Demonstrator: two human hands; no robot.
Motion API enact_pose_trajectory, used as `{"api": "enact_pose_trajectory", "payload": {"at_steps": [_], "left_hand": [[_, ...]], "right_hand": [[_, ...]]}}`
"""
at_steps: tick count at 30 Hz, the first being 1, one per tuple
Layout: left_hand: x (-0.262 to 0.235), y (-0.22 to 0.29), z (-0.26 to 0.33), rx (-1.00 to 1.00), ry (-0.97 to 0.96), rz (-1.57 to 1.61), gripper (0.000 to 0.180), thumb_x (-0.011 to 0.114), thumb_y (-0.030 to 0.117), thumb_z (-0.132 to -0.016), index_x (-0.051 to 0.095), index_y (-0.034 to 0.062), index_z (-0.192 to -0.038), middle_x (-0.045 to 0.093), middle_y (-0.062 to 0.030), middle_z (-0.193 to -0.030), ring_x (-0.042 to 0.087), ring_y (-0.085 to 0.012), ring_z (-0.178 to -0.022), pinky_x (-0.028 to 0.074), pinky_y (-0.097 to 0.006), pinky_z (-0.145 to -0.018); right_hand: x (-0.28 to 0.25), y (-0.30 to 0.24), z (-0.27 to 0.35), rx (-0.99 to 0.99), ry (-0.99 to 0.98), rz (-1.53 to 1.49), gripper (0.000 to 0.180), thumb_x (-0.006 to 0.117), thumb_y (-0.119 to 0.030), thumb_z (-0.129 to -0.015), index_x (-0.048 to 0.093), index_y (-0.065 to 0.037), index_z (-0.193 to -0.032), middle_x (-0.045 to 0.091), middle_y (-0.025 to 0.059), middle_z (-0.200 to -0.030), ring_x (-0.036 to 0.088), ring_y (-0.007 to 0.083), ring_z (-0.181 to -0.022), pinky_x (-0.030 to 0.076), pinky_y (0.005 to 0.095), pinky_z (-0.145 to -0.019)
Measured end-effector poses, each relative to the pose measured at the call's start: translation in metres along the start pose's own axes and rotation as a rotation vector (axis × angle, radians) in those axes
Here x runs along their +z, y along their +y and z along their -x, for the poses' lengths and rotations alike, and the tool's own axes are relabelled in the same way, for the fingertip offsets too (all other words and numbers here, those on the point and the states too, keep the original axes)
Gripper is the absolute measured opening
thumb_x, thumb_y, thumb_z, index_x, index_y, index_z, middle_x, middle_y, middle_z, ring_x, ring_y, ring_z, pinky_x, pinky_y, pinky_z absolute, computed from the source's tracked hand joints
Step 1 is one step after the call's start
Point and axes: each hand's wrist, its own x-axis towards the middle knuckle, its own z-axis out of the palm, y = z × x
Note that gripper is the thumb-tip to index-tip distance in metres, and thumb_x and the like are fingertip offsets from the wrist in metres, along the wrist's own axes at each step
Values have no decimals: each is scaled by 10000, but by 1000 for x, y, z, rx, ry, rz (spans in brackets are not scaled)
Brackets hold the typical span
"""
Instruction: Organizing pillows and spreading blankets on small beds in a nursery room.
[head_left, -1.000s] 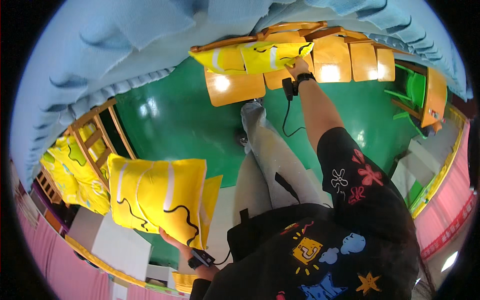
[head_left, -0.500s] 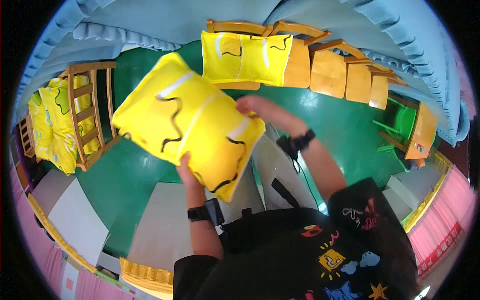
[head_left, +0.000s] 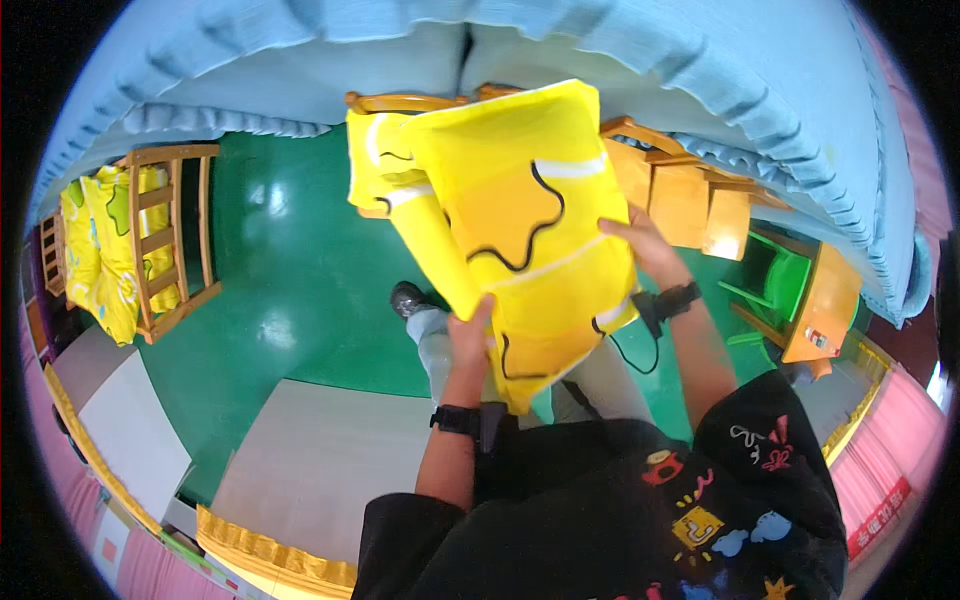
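Both hands hold a yellow cushion [head_left: 520,230] with black squiggles and white stripes up in front of the chest, above the green floor [head_left: 290,290]. The left hand [head_left: 472,335] has its fingers closed on the lower edge, taking the weight from below. The right hand [head_left: 640,240] lies fairly flat against the right side, fingers spread rather than clenched, seemingly steadying it before the row of wooden cots [head_left: 690,200].
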Motion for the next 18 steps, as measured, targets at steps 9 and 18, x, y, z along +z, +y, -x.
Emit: {"api": "enact_pose_trajectory", "payload": {"at_steps": [9,18], "left_hand": [[22,-42,1,102,399,174,409,603,68,-767,446,-26,-1132,540,-90,-1043,517,-196,-955,441,-322,-808],[-70,-21,91,210,591,464,526,517,322,-807,373,47,-1232,471,-104,-1197,485,-277,-1050,409,-429,-880]], "right_hand": [[-161,-60,-49,-203,22,773,326,529,-192,-842,498,9,-1097,607,80,-957,557,162,-861,427,294,-745],[-177,-66,-81,-455,-366,1595,303,528,-175,-798,505,28,-1022,548,208,-979,510,355,-939,400,409,-817]]}}
